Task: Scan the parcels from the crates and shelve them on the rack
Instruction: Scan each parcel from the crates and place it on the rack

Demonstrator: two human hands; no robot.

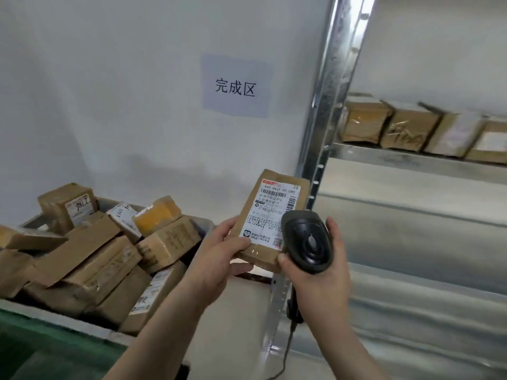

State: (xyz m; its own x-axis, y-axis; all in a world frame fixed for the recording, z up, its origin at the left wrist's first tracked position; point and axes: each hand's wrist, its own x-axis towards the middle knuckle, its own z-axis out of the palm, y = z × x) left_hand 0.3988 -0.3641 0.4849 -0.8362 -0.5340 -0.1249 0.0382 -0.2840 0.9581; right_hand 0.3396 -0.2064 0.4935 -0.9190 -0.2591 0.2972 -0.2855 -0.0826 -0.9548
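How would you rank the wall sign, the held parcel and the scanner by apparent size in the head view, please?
1. Wall sign and held parcel: look alike; the parcel is nearer, so unsure.
2. Scanner: smallest.

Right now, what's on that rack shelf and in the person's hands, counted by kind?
Parcels on the rack shelf: 4, starting with the leftmost parcel
Parcel in the left hand: 1, the held parcel
Scanner in the right hand: 1, the black scanner
Total: 6
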